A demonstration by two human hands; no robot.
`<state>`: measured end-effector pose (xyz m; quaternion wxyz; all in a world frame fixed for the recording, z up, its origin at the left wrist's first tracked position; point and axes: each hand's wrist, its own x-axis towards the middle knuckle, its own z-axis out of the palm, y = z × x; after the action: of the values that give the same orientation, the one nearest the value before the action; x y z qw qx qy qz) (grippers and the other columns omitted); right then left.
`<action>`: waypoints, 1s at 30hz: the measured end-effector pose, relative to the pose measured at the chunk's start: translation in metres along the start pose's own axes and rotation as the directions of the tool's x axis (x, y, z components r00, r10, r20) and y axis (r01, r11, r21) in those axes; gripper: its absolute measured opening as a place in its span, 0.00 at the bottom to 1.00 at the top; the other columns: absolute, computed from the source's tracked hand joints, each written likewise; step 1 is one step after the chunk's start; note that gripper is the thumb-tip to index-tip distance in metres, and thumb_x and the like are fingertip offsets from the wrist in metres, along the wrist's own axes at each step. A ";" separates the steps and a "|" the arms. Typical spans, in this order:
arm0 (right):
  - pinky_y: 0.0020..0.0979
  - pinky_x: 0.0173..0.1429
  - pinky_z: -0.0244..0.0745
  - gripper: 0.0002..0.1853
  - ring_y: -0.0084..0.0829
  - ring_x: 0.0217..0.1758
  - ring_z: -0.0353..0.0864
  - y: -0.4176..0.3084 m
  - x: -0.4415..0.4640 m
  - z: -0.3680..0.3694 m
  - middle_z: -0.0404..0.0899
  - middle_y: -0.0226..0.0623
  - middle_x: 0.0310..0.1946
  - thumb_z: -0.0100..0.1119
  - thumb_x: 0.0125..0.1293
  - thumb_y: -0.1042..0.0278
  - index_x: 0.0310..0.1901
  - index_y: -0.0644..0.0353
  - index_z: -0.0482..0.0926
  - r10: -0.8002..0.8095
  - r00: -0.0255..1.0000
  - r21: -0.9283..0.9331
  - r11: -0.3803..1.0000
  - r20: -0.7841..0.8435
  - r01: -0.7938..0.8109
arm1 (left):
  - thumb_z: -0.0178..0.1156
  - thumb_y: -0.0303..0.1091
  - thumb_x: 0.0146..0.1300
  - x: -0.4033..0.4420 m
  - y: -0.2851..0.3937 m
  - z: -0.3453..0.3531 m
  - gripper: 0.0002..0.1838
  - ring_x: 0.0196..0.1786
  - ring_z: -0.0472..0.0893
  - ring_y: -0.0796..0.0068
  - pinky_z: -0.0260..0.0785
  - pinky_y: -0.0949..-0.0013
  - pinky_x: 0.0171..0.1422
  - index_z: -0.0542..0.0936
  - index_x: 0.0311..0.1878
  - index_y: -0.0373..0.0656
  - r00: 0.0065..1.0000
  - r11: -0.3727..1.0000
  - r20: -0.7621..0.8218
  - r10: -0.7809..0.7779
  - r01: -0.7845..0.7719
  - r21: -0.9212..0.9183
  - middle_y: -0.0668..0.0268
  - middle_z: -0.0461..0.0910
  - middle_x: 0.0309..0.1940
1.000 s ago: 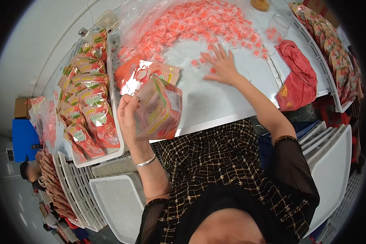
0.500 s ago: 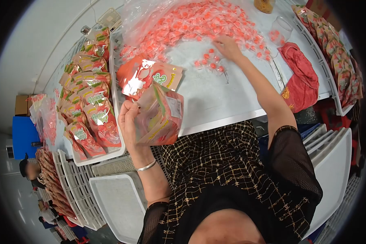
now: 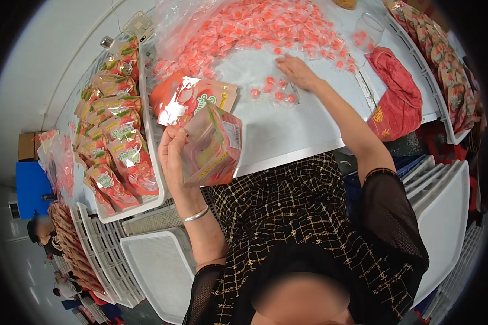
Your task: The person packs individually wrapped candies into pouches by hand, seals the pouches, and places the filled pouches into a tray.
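Note:
My left hand [image 3: 173,157] pinches the edge of a standing pouch [image 3: 214,149], whose mouth gapes and whose clear window and barcode label show. Behind it a flat printed pouch [image 3: 192,100] lies on the table [image 3: 271,138]. My right hand [image 3: 297,71] is palm down low over the table, fingers stretched to the left and holding nothing that I can see. Just below its fingers lies a small group of wrapped red candies [image 3: 274,89]. Beyond the hand spreads a large heap of the same candies [image 3: 255,27], beside clear plastic [image 3: 173,27].
Filled pouches stand in a white tray [image 3: 161,196] at the left and another tray [image 3: 454,138] at the right. A clear cup [image 3: 368,30] with candies and a red cloth [image 3: 398,97] are at the right. Empty trays [image 3: 157,271] stand below; a person [image 3: 42,233] is far left.
My right hand has gone from spread over the loose candies to the heap's edge, then slightly down and left. Several candies now form a small group. My left hand still holds the pouch.

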<state>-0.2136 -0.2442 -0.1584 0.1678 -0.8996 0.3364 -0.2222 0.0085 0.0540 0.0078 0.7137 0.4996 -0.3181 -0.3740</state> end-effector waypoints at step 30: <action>0.37 0.47 0.70 0.13 0.33 0.45 0.75 -0.090 -0.014 0.038 0.75 0.29 0.47 0.57 0.61 0.57 0.46 0.49 0.77 -0.091 0.995 -0.261 0.960 0.041 0.098 | 0.53 0.32 0.64 0.007 0.004 0.025 0.08 0.30 0.66 0.88 0.60 0.81 0.36 0.71 0.28 0.43 0.998 0.998 -0.016 0.064 -0.064 0.005 0.75 0.70 0.26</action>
<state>-0.1559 -0.1640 -0.1535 0.0412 -0.9320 0.3171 -0.1706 -0.0081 0.0372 0.0194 0.7267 0.4937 -0.3291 -0.3462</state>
